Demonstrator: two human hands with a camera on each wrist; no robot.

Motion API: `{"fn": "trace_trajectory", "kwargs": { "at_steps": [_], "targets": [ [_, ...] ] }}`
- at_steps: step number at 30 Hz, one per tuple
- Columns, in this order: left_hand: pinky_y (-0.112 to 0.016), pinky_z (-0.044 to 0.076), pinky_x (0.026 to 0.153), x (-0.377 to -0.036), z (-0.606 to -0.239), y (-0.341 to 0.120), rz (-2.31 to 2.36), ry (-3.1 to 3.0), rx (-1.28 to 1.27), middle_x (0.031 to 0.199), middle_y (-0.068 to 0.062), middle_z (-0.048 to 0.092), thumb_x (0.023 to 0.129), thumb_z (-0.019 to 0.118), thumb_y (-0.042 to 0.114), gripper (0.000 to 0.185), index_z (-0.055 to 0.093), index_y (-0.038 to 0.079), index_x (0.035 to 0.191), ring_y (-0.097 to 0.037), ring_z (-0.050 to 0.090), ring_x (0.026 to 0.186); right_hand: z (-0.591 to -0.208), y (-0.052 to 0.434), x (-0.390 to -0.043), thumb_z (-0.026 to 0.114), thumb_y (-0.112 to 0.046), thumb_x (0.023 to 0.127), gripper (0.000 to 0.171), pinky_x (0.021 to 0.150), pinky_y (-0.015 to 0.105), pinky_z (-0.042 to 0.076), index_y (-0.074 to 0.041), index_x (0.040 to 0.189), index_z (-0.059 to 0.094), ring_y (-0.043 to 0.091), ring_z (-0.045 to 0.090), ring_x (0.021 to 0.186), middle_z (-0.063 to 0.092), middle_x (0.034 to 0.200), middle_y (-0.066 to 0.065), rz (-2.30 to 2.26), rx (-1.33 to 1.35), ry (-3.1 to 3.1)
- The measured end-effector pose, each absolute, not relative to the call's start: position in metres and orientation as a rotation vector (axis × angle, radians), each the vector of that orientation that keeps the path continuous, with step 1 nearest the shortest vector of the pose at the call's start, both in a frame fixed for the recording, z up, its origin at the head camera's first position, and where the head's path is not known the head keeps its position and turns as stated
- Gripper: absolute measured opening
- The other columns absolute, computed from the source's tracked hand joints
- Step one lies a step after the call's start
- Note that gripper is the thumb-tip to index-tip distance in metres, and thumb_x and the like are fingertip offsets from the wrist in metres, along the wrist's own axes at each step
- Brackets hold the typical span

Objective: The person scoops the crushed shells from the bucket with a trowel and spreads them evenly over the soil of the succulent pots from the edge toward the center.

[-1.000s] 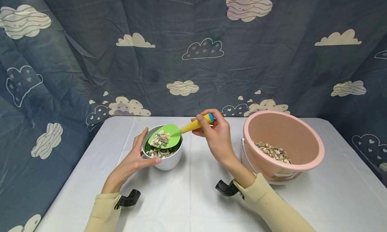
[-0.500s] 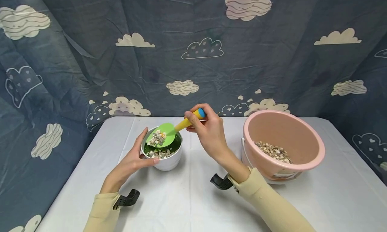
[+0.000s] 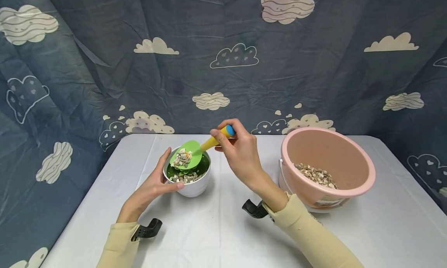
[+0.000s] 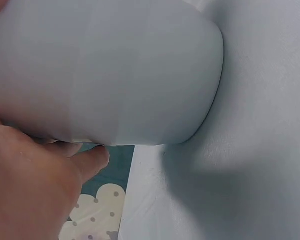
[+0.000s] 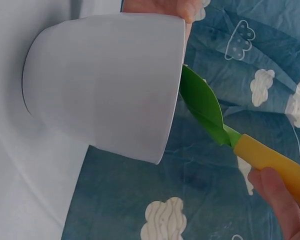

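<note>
A white pot [image 3: 196, 189] stands upright on the table, with small pale pebbles [image 3: 188, 177] inside. My left hand [image 3: 155, 182] holds it round its left side, thumb at the near rim and fingers on the far side. My right hand [image 3: 241, 153] grips the yellow, blue-ended handle of a small green toy shovel [image 5: 202, 102]. The blade is tilted down to the left over the pot's mouth, its tip low at the opening, and bears a small heap of pebbles [image 3: 181, 158]. In the left wrist view the pot [image 4: 110, 70] hides part of the left hand.
To the right stands a pink bucket [image 3: 366, 178] with more pebbles [image 3: 316, 175] in its bottom and a white handle hanging down. A white cloth covers the table [image 3: 223, 233]. Behind it hangs a dark blue curtain [image 3: 237, 85] with cloud prints.
My right hand has moved left and slightly up, and the shovel is tipped more steeply. The heap on the blade has slid towards the tip and looks smaller. The left hand and pot stay put.
</note>
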State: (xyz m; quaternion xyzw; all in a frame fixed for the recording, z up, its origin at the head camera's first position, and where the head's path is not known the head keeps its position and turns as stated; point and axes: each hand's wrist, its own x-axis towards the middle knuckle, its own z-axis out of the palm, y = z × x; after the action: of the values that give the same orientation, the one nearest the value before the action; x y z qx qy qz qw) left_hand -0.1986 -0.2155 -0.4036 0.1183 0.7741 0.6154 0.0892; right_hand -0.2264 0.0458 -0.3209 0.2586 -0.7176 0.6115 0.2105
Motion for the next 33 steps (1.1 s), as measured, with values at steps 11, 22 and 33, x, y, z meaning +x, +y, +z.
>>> {"fn": "trace_trajectory", "kwargs": {
  "at_steps": [11,22,33],
  "targets": [
    [-0.058,0.008,0.115,-0.1980,-0.4026,-0.2137,1.835,2.319,0.321,0.162,-0.010,0.003,0.078,0.081,0.020,0.112,0.004,0.027,0.159,-0.033,0.010,0.146,-0.3189,0.0425,-0.2218,0.067,-0.021,0.094,0.023,0.062,0.029,0.058,-0.004,0.106,0.058,0.017,0.072,0.078,0.069,0.094,0.006,1.634,0.762,-1.984],
    [-0.056,0.006,0.116,-0.1987,-0.4044,-0.2138,1.883,2.269,0.353,0.163,-0.012,0.003,0.079,0.080,0.017,0.113,0.001,0.023,0.159,-0.033,0.007,0.147,-0.3206,0.0421,-0.2238,0.068,-0.020,0.093,0.023,0.061,0.027,0.058,-0.003,0.105,0.059,0.018,0.072,0.078,0.069,0.092,0.007,1.649,0.746,-1.972],
    [-0.057,0.004,0.115,-0.1987,-0.4047,-0.2151,1.876,2.268,0.367,0.163,-0.008,-0.002,0.080,0.078,0.018,0.111,0.001,0.023,0.159,-0.034,0.001,0.148,-0.3214,0.0438,-0.2283,0.070,-0.026,0.092,0.026,0.059,0.028,0.058,-0.004,0.102,0.060,0.016,0.071,0.075,0.068,0.089,0.007,1.684,0.665,-1.982]
  ]
}}
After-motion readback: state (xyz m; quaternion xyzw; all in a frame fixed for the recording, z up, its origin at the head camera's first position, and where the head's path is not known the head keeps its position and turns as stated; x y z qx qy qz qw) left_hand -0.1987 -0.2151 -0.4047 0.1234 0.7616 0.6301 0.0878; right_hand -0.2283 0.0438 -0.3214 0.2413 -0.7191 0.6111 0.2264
